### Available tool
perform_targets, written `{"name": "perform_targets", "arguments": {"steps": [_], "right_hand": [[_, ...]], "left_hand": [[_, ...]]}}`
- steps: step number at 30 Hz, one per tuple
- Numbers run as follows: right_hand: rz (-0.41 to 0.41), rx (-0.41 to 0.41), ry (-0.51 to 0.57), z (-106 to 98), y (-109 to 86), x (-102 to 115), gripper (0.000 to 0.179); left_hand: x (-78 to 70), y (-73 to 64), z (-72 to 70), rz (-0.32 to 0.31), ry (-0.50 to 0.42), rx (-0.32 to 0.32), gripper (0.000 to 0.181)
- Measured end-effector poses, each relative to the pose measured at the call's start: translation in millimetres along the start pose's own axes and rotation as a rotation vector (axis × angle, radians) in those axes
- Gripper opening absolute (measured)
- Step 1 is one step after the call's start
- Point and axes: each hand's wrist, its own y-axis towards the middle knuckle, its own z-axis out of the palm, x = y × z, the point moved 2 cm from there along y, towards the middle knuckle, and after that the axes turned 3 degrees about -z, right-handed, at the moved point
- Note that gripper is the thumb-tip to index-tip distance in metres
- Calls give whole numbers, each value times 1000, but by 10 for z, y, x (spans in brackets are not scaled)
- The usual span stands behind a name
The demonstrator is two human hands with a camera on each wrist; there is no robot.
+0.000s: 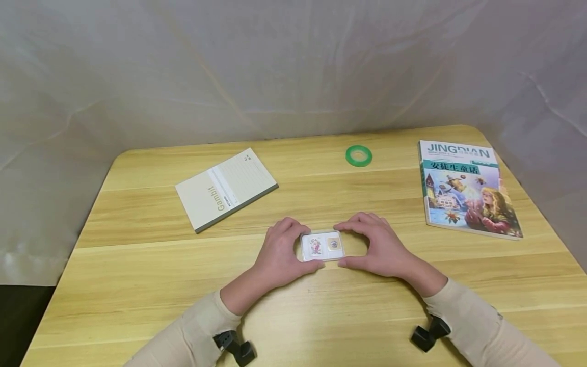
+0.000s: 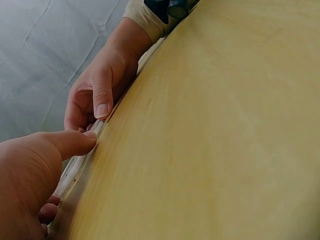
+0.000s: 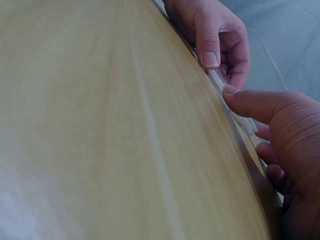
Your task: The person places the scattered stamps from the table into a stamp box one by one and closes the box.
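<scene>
A small, flat, clear plastic case with a white inside lies near the middle of the wooden table. Under its cover are a pink-and-white picture on the left and a little tan square with a dark round mark on the right. My left hand grips the left end, thumb on the near edge and fingers at the far edge. At the other end my right hand holds it the same way. Both wrist views catch the case nearly edge-on, thumbs on its near side. The fingers behind it are partly hidden.
A beige notebook lies at the back left of the table. Behind the case, toward the back edge, is a green tape roll. An illustrated book lies at the back right. A grey-white sheet hangs behind the table.
</scene>
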Motion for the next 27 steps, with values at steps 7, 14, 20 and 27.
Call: {"name": "perform_targets", "arguments": {"steps": [7, 14, 20, 27], "right_hand": [[5, 3, -7, 2, 1, 3, 62], [3, 4, -26, 11, 5, 5, 61], [6, 8, -36, 10, 11, 15, 60], [23, 27, -29, -9, 29, 38, 59]], "left_hand": [[26, 1, -26, 9, -5, 31, 62], [101, -8, -117, 41, -16, 113, 64], [134, -3, -140, 53, -23, 149, 64], [130, 17, -130, 61, -20, 150, 62]]}}
